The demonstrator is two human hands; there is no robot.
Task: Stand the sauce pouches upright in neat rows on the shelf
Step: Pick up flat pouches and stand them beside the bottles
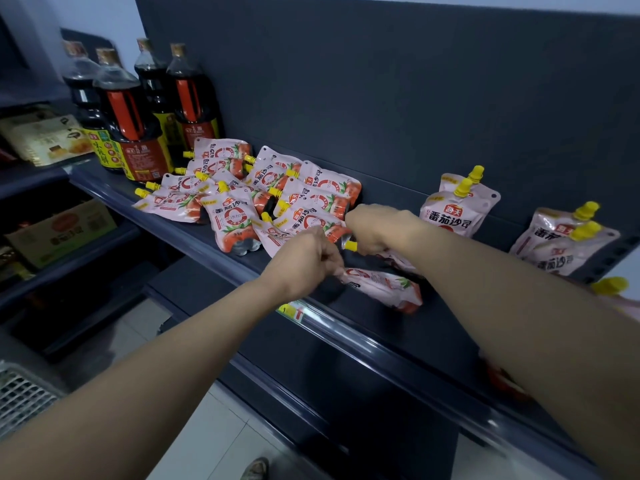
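So the pouch being worked on [381, 285] was a pink-and-red sauce pouch lying flat on the dark shelf [398, 327], just past the left fingertips, its top edge pinched by them. The left hand [304, 261] was curled narrow around that corner, fingers bunched together on it.

The right hand [374, 230] sat a bit further back and slightly to the right of the left fingers, closed around a second pouch [398, 259] with its yellow cap [351, 245] poking out on the thumb side. Most of that pouch was hidden under the hand and forearm, so I couldn't tell how it was tilted.

Beyond both sets of fingers and off to the left was the messy heap of pouches [263, 199], all lying down and overlapping every which way, yellow spouts pointing all over. Further left of that heap stood the big dark sauce bottles [138, 112].

Off to the right of the right fingers, two upright pouches [457, 206] leaned against the back panel [381, 81], one in front of the other. Further right again was another pair of standing pouches [561, 244], same deal. A price tag strip [294, 311] sat on the shelf's front edge just below the left wrist.
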